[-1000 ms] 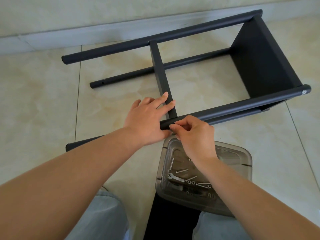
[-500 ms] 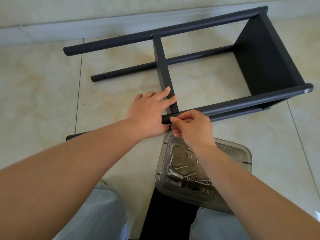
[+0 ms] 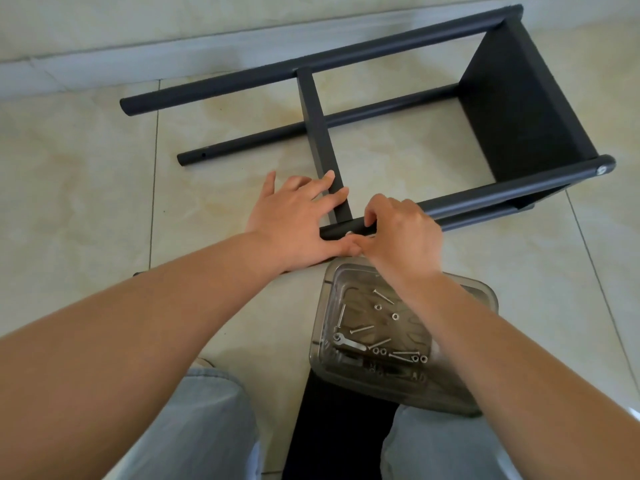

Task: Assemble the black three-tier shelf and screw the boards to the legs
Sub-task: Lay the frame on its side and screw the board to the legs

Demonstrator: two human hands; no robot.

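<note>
Where tiled floor (image 3: 86,202) meets wall (image 3: 104,26), shelf (image 3: 519,109) lies.

Text on the shelf legs (image 3: 485,197): none I can read from here
Leg end cap (image 3: 602,170): a small pale mark, too small to make out
Clear hardware box (image 3: 485,296): no label or number legible
Floor tiles (image 3: 86,188): no writing
</note>
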